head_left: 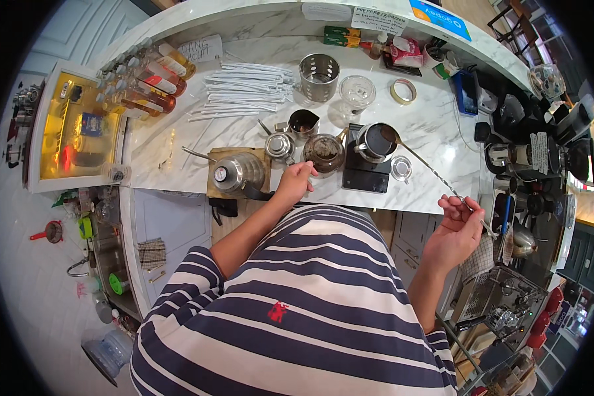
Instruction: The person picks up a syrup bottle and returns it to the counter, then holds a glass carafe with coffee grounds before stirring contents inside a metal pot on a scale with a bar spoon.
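My right hand (457,228) pinches the upper end of a long bar spoon (429,166) with a twisted metal stem. The spoon's brown-looking bowl is at the rim of a metal cup (376,144) of dark liquid. That cup rests on a black digital scale (365,175). My left hand (297,181) is closed beside a round glass pot (324,153) with brown contents; I cannot make out what its fingers hold, if anything. Left of it are a small metal pot (280,146) and a gooseneck kettle (239,174) with a dial, on a wooden board (264,158).
Behind are a metal pitcher (303,123), a perforated steel canister (319,78), a clear plastic cup (357,94), a tape roll (402,92) and wrapped straws (247,89). A small glass lid or dish (401,169) lies right of the scale. Bottles (155,82) line the left; coffee equipment (538,158) fills the right.
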The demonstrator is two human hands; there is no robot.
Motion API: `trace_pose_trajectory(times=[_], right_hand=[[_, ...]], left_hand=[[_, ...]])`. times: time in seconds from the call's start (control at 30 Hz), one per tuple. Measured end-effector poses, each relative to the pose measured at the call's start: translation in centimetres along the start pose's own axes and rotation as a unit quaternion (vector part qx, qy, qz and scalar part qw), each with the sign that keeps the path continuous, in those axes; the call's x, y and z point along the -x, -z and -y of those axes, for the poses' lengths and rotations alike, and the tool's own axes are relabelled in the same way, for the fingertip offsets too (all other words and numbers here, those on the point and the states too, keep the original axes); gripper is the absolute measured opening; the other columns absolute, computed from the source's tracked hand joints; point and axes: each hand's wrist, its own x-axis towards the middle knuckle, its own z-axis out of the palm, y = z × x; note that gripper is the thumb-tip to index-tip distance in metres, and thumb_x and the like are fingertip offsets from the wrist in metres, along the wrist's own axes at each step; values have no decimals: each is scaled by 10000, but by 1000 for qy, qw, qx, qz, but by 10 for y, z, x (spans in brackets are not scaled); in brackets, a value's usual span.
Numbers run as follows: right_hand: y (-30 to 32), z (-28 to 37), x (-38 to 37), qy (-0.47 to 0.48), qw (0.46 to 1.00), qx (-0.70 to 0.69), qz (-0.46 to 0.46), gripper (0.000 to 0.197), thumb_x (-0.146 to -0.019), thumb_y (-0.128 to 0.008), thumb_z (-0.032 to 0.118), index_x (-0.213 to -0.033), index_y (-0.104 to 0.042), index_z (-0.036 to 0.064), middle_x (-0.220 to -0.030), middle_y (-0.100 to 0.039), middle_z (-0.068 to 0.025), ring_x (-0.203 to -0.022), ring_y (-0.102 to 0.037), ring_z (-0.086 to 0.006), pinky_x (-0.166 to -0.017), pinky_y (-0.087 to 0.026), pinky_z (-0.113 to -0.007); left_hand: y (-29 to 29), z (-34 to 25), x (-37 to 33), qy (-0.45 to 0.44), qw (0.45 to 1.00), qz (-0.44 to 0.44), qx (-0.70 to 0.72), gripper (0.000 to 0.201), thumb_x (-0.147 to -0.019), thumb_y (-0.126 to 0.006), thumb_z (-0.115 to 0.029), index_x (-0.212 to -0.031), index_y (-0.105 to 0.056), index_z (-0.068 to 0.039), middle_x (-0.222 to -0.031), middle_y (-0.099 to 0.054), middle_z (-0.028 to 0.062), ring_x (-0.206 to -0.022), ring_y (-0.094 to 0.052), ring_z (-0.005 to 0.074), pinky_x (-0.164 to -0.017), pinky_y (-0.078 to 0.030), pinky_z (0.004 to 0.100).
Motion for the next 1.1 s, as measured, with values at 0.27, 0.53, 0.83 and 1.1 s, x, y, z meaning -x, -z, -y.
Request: trace_pose_trajectory(times=[0.27, 0.53, 0.83, 1.1], right_hand=[[-8, 0, -10, -2, 1000, -20, 7, 391, -1102, -414, 288, -1070, -588, -61, -872, -709, -202, -756, -700, -274, -782, -565, -360], [-12, -1, -22, 2, 1000, -30, -3, 392, -1100, -415, 287, -1059, -592, -60, -860, -709, -209, -729, -693, -269, -776, -552, -356], [-7, -5, -20, -13, 1000, -21, -15, 391, -1096, -420, 294, -1061, -589, -57, -854, -705, -208, -722, -686, -263, -771, -543, -349], [7, -15, -11, -20, 999, 5, -29, 389, -1095, -429, 312, -1089, -569, -51, -882, -706, -205, -749, -694, -254, -775, -542, -333]], left_hand=[[4, 2, -17, 11, 997, 27, -66, 385, -1061, -498, -353, -927, -654, -28, -789, -634, 44, -565, -589, 129, -555, -467, 279], [5, -10, -22, 84, 992, 37, -82, 404, -1019, -570, -391, -959, -691, -10, -768, -663, 67, -632, -664, 158, -589, -504, 305], [3, -30, -8, 77, 975, 35, -206, 472, -946, -661, -458, -961, -711, 12, -816, -696, 97, -685, -662, 161, -647, -503, 328], [-2, -68, 32, -109, 861, -29, -495, 421, -925, -664, -396, -1168, -686, -52, -1045, -711, 202, -884, -695, 349, -785, -539, 429]])
